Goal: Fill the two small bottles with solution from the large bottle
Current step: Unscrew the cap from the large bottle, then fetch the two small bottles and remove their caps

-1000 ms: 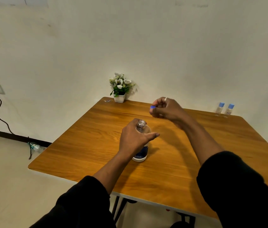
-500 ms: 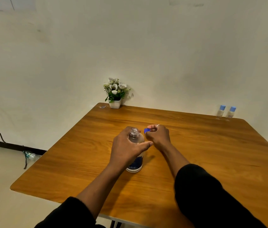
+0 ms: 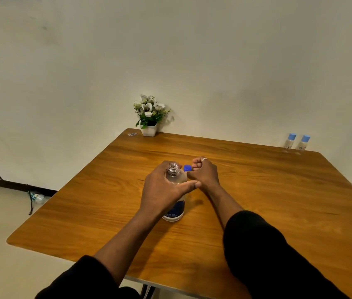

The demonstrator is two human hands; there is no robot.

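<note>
Head: left hand [image 3: 163, 189] grips bottle [image 3: 176, 177] (uncapped); right hand [image 3: 205, 174] pinches cap [image 3: 187, 168].

The right hand [image 3: 205, 172] has brought the blue cap [image 3: 187, 167] down beside the bottle [image 3: 176, 177].

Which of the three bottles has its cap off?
The large bottle, gripped by the left hand: bare threaded neck. The two small bottles are capped in blue.

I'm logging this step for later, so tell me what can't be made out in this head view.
All head view.
Large bottle: liquid level hidden by the gripping left hand; label print too small.
Blue cap: pinched or set down, contact hidden by the curled right hand.
Small bottles: contents too far and small to tell.
</note>
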